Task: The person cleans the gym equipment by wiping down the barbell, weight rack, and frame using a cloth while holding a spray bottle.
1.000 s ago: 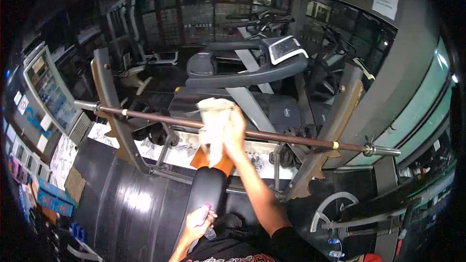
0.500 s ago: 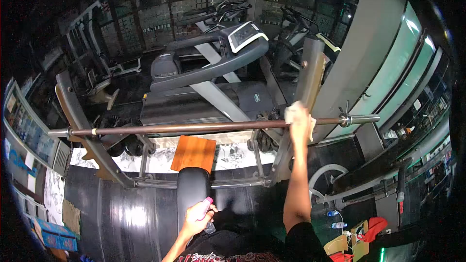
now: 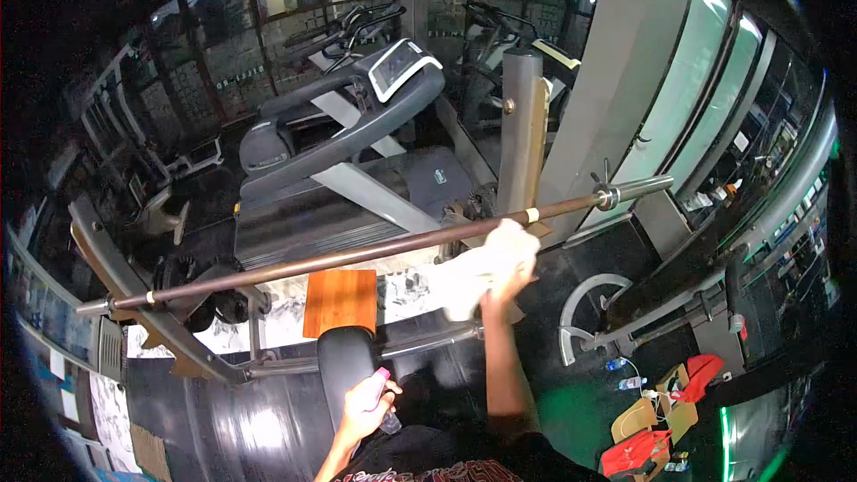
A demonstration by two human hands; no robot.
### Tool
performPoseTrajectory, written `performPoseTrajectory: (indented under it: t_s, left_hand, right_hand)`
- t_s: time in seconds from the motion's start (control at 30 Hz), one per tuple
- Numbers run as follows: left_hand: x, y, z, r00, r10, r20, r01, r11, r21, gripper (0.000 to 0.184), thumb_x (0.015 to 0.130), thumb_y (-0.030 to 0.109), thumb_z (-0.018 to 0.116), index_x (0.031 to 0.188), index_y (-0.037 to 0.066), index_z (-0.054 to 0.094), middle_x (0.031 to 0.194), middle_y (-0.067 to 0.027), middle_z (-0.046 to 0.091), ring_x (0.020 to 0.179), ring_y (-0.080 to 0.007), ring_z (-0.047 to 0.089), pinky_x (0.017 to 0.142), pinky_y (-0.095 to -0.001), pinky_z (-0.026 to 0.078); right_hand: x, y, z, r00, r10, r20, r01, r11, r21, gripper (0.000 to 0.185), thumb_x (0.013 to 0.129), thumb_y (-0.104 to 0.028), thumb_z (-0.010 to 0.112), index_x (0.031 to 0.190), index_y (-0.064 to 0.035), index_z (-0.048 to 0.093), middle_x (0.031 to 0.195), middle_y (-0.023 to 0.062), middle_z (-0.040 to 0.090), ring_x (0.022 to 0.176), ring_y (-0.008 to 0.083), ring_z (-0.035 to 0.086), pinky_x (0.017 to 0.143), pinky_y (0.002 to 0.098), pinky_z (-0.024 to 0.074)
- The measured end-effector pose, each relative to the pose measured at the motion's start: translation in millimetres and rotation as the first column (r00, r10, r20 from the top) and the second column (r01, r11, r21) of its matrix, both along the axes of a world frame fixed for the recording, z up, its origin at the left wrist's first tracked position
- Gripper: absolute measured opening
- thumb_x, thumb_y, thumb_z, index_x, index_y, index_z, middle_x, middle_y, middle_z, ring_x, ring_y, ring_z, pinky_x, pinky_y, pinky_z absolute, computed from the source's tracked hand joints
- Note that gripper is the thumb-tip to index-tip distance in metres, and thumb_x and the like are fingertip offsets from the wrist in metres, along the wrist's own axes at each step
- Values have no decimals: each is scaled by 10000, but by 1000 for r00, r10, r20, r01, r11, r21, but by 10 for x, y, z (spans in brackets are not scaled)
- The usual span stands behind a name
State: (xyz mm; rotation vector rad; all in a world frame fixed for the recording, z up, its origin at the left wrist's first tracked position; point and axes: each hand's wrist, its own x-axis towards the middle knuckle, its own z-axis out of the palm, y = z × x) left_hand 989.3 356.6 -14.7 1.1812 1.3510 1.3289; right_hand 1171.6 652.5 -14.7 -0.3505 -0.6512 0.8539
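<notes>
A long barbell point(image 3: 357, 257) lies across a bench rack, its brown shaft running between two uprights. My right hand point(image 3: 516, 272) is closed around a white cloth point(image 3: 464, 278), which hangs loose to the left, just under the right part of the shaft. Whether the cloth touches the bar there I cannot tell. Low in the view, over the black bench pad point(image 3: 345, 357), my left hand point(image 3: 364, 411) grips a small bottle point(image 3: 390, 422) with a pink top and a clear body.
The right upright point(image 3: 520, 134) and left upright point(image 3: 112, 254) hold the bar. Beyond stands a treadmill point(image 3: 344, 125). An orange-brown board point(image 3: 341, 302) sits at the bench's far end. At lower right are red cloth items point(image 3: 636, 453) and small bottles point(image 3: 630, 384). A grey pillar point(image 3: 616, 80) rises behind.
My right hand has come off the shaft's right end, moving left and down, and the cloth now hangs spread out. The whole view has turned and tilted. My left hand still holds the bottle.
</notes>
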Motion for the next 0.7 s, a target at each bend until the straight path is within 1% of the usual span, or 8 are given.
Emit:
performPoseTrajectory:
  t_s: [0.1, 0.17, 0.23, 0.27, 0.33, 0.43, 0.6, 0.7]
  left_hand:
    - [-50, 138, 1, 999, -40, -9, 40, 999, 11, 382, 822, -91, 569, 1196, -18, 539, 868, -82, 669, 596, -98, 597, 544, -234, 512]
    - [-75, 251, -34, 997, -72, -3, 72, 997, 12, 413, 829, -86, 564, 1233, -8, 517, 868, -80, 667, 598, -98, 596, 547, -234, 511]
    - [-84, 383, -4, 995, -95, 24, 95, 995, -9, 377, 829, -85, 561, 1197, -9, 538, 864, -77, 665, 596, -95, 595, 546, -233, 510]
    - [-92, 435, 38, 995, -94, 43, 95, 995, -34, 342, 828, -84, 559, 1161, -10, 558, 859, -74, 663, 595, -92, 594, 545, -232, 508]
    - [-93, 584, 210, 993, -108, 52, 110, 993, -44, 240, 823, -82, 555, 1050, -15, 594, 852, -69, 661, 588, -88, 595, 537, -230, 506]
    - [-153, 785, 310, 990, -143, 8, 143, 990, -9, 175, 821, -83, 546, 980, -29, 597, 848, -73, 660, 575, -97, 607, 527, -235, 508]
    - [-248, 996, 340, 978, -151, 142, 150, 989, 15, 162, 813, -75, 561, 959, -27, 609, 832, -73, 657, 582, -100, 608, 536, -236, 508]
    - [-356, 1064, 303, 975, -200, 96, 200, 980, 7, 153, 805, -59, 585, 944, -10, 625, 829, -65, 660, 585, -95, 606, 548, -242, 504]
  right_hand:
    - [196, 215, 154, 988, 113, -109, -117, 993, -30, 128, 943, -191, 455, 957, -67, 486, 950, 74, 526, 888, 200, 539, 835, 357, 462]
    - [-10, 470, 106, 929, -364, -66, 367, 929, 46, 148, 946, -196, 458, 1000, -60, 479, 1019, 71, 500, 973, 187, 502, 915, 359, 411]
    - [-322, 407, -76, 946, -323, -39, 304, 920, -248, 361, 954, -237, 466, 1229, -4, 444, 1243, 115, 476, 1169, 202, 444, 1054, 358, 301]
    - [-491, 28, 244, 888, -268, 373, 365, 905, -219, 434, 976, -205, 410, 1341, 27, 372, 1399, 150, 393, 1303, 217, 360, 1115, 357, 227]
    - [-790, -110, -76, 950, -156, 272, 236, 926, -295, 438, 971, -70, 385, 1385, 62, 322, 1469, 180, 316, 1383, 229, 260, 1152, 350, 144]
    - [-874, -370, -508, 933, -135, 335, 227, 941, -251, 413, 943, -8, 413, 1350, 57, 384, 1412, 178, 404, 1327, 248, 363, 1120, 360, 231]
    - [-264, -298, -1114, 929, 266, 258, -120, 875, -468, 461, 990, -355, 370, 1296, -21, 459, 1254, 102, 538, 1129, 197, 529, 971, 353, 427]
    - [37, 2, -397, 841, 393, -371, -501, 825, -262, 436, 948, -384, 454, 1217, -44, 506, 1145, 90, 587, 1027, 211, 591, 864, 365, 502]
